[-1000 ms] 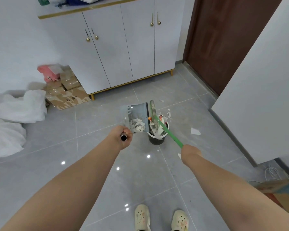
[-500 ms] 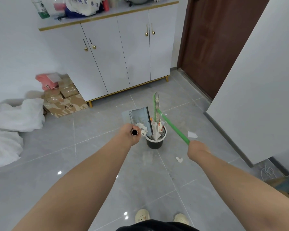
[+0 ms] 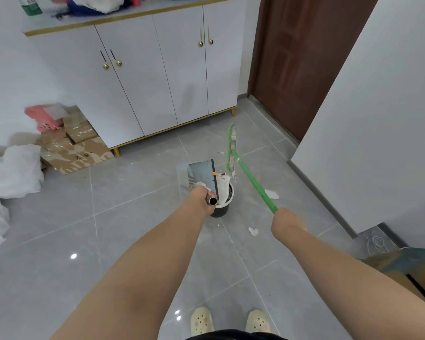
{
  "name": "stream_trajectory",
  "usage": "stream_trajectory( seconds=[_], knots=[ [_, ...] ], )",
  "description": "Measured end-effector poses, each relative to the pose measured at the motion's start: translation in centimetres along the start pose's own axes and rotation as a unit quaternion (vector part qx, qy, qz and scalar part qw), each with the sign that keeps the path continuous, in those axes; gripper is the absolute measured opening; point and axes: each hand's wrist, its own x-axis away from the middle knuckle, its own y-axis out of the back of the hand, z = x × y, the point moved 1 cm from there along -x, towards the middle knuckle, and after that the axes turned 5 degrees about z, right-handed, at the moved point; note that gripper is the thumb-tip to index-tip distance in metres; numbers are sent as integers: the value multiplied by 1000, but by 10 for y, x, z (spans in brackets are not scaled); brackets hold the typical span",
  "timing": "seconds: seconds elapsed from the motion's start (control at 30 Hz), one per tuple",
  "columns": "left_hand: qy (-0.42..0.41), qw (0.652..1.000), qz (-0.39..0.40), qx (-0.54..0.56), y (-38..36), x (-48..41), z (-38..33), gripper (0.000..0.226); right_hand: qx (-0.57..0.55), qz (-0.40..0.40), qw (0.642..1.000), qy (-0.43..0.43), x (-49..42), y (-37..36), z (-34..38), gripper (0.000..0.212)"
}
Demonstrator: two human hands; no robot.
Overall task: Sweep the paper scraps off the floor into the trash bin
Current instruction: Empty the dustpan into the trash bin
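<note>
My left hand grips the metal handle of a grey dustpan, which is tipped over the small black trash bin lined with a white bag. White paper fills the bin's top. My right hand holds the green handle of a broom, whose head is lifted just beyond the bin. Loose paper scraps lie on the grey tiles: one right of the bin, one nearer me, a small one beyond the dustpan.
A white cabinet stands behind, a brown door at the right, and a white wall corner close on the right. Cardboard boxes and white bags lie at left. My feet in pale clogs are below.
The dustpan has tipped further over the bin and its scraps have slid out. The broom head has swung away from the bin, up and right. The camera view has shifted slightly.
</note>
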Motion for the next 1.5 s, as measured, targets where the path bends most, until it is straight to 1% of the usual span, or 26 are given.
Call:
stream_trajectory(
  seconds=[0.13,0.27,0.33,0.43,0.47,0.6,0.7,0.8,0.9,1.0,1.3,1.5],
  knots=[
    [12,1000,-9,-4,1,-1,4,30,-35,28,999,6,3,-3,-5,32],
    [-6,1000,24,-14,4,6,-16,35,-109,78,990,32,4,-5,-3,36],
    [-10,999,31,-10,7,10,-30,37,-149,90,984,32,2,-6,0,32],
    [-5,999,44,21,10,15,-48,39,-186,103,977,34,6,-8,8,17],
    [-4,998,51,35,11,17,-52,39,-191,106,975,39,8,-10,12,17],
    [-2,998,59,35,9,21,-60,32,-169,119,976,69,16,-24,32,24],
    [-5,998,58,26,8,25,-62,35,-116,119,983,71,19,-34,42,34],
    [-11,998,62,30,9,32,-63,41,-106,115,986,60,15,-37,44,33],
    [-23,998,58,21,9,34,-64,39,-112,101,988,43,13,-34,37,31],
    [-27,997,59,31,7,35,-68,36,-79,79,993,41,11,-32,25,32],
    [-21,997,69,36,9,30,-52,39,8,28,999,30,5,-25,-3,28],
    [-20,997,69,15,6,22,-40,39,1,18,1000,16,7,-26,-4,27]
  ],
)
